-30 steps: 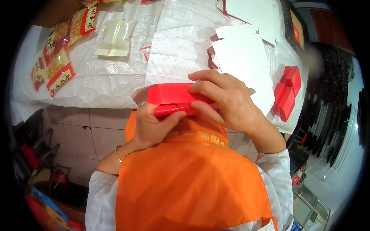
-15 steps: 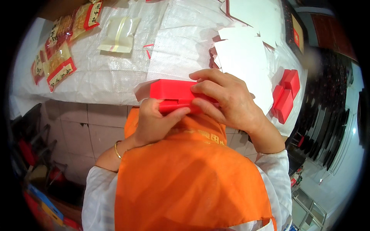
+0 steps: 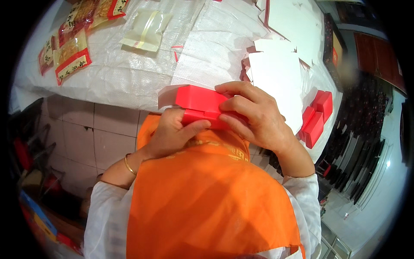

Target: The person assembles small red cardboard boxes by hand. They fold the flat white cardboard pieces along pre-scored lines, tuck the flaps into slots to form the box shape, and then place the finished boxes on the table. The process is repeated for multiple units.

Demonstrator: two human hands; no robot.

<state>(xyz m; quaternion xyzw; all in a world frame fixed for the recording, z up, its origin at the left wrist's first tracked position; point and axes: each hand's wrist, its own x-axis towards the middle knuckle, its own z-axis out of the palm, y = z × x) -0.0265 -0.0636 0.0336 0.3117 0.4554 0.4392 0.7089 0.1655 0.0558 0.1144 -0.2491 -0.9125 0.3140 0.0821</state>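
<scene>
A red folded cardboard box (image 3: 196, 98) is between my two hands at the table's near edge, in front of the orange apron (image 3: 211, 203). My left hand (image 3: 174, 129) grips its lower left side, thumb lying along the red face and the other fingers hidden beneath. From the right, my right hand (image 3: 254, 112) has its fingers over the top and its thumb pressed low on the front. A slit with an interlocking flap runs between the upper and lower panels. The flap at the left end stands out, its pale side showing.
White woven sheeting (image 3: 207, 47) covers the table. Flat white card blanks (image 3: 276, 71) lie stacked at right, beside several small red boxes (image 3: 317, 116). Clear-wrapped snack packs (image 3: 73, 56) sit at far left, with a pale sealed packet (image 3: 146, 30) nearer the middle.
The view has shifted and tilted slightly. My hands keep their hold on the red box, and the gap between its upper and lower panels looks narrower.
</scene>
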